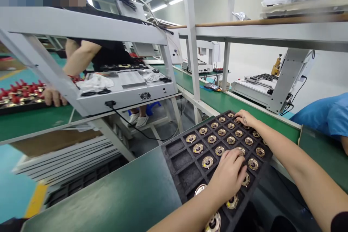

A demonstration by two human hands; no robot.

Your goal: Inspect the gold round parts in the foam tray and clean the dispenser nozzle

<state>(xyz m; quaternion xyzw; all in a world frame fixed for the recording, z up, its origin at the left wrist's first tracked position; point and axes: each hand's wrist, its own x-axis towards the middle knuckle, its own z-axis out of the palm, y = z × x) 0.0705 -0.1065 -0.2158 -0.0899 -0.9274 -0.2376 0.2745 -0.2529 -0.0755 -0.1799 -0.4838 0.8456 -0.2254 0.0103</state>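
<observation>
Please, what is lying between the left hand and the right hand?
In the head view, several round gold parts lie in compartments of the black tray between the left hand and the right hand.

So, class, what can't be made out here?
In the head view:
- Near end of the black tray: cut off by the bottom edge.
- Tray cells behind the left hand: covered by it.
- Blue-clad person: mostly beyond the right edge.
- Fine detail on gold discs: too small.

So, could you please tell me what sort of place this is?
Probably a small-parts assembly workshop: there's a black compartment tray of round gold-coloured parts, white bench machines and green worktops.
</observation>
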